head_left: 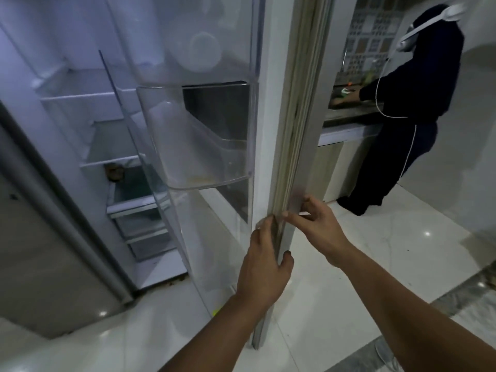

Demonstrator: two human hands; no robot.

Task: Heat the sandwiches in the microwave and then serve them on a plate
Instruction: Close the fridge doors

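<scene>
— Where were the hands at that moment?

— Both were on the free edge of the open fridge door (291, 146). The left hand (264, 260) was wrapped round the edge from the inner side, fingers curled onto the gasket strip and the thumb hooked over the outer face, so it gripped the door. The right hand (312, 220) sat just above it on the outer side, fingers bent, with the fingertips (285, 214) touching the edge close to the left hand's fingertips.

— Was the right hand actually clamped on the door?

— Its fingers were curled against the edge and the thumb reached toward the door's outer face, so it looked like a light pinch on the edge.

— And the sandwiches?

— I could not find them. The clear door bin (204, 135) nearest the hands, up and to the left of the fingers, looked bare apart from a faint smear at its bottom. Inside the fridge (80, 108), well to the left of both hands, a small dark item (116, 171) sat on a lower shelf, too blurred to name. The drawers (142, 224) below it were shut.

— Anything else in view?

— A person in dark clothes (418, 103) stood at a counter (346, 124) beyond the door, on the right, hands over the worktop. The floor (375, 251) was pale glossy tile.
</scene>
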